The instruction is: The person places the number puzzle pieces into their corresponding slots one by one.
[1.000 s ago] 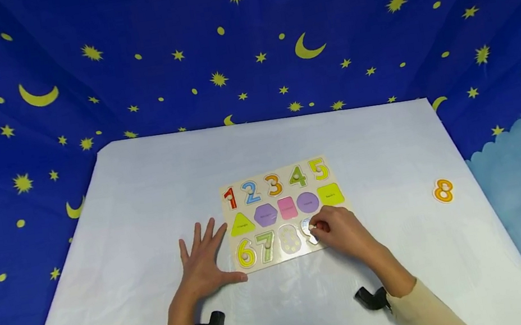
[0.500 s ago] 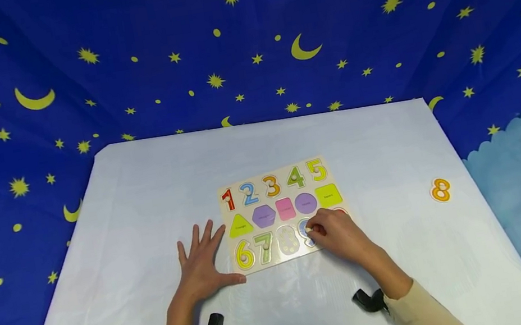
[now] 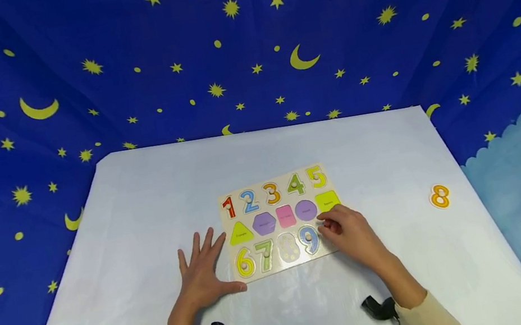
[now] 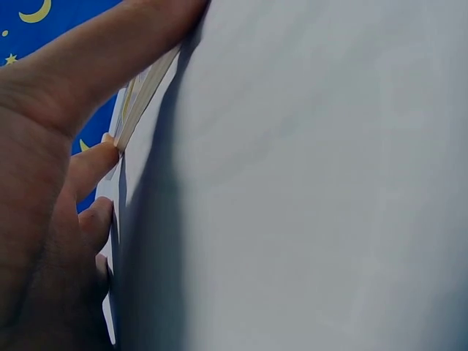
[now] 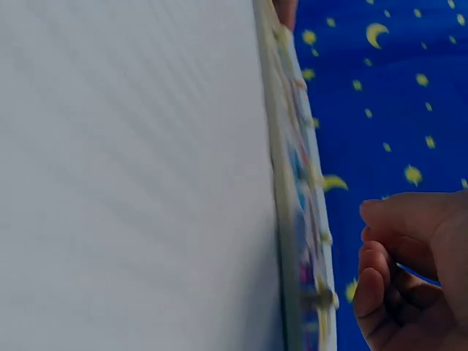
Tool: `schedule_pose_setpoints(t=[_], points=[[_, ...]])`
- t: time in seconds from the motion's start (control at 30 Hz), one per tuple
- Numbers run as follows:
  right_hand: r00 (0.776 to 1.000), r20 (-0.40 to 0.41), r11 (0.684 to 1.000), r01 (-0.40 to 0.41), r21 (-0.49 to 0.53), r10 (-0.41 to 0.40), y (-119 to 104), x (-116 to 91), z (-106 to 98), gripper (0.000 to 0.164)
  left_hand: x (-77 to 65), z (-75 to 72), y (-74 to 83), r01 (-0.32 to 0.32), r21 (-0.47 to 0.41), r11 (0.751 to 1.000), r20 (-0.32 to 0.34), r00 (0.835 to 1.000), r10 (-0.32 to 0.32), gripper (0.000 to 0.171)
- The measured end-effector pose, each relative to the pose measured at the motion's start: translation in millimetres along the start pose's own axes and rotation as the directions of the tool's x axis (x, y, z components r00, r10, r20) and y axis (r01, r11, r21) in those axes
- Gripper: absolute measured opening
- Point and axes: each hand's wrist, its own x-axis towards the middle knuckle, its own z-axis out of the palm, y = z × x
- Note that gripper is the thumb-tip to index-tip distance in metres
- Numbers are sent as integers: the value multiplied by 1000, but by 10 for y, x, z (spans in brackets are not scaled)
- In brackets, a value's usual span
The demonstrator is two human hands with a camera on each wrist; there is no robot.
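Observation:
A wooden number puzzle board [image 3: 237, 204] lies on the white table in the head view, with knobbed number pieces and printed shapes. My left hand [image 3: 202, 277] lies with fingers spread along its left edge, the thumb at the near left corner. The blue 9 piece [image 3: 310, 241] sits in its recess, with my right hand [image 3: 351, 233] just to its right, over the board's right end. The right fingers are loosely curled and hold nothing; in the right wrist view the fingertips [image 5: 371, 212] are apart from the knobs. My right hand covers the board's lower right corner.
An orange 8 piece [image 3: 440, 196] lies on the table [image 3: 382, 154] at the far right. The matching 8 recess [image 3: 288, 247] shows bare between the 7 and the 9. A blue star-patterned cloth [image 3: 144, 44] stands behind the table.
My right hand has let go of the blue 9 piece and moved slightly right and away from it. The 9 now sits fully visible in its recess. My left hand keeps its place.

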Motion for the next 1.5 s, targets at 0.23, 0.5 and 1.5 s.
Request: schedule_pose_setpoints(t=[0.23, 0.5, 1.5], points=[[991, -123, 998, -56, -3, 55, 230, -38, -273, 19, -31, 4, -7, 6, 6, 1000, -24, 1000, -6, 128], [942, -327, 989, -119, -93, 83, 535, -121, -628, 21, -33, -2, 7, 6, -8, 1000, -19, 1000, -6, 129], [659, -291, 668, -739, -84, 693, 1529, -461, -1370, 41, -26, 35, 3, 13, -5, 1000, -2, 1000, -13, 129]])
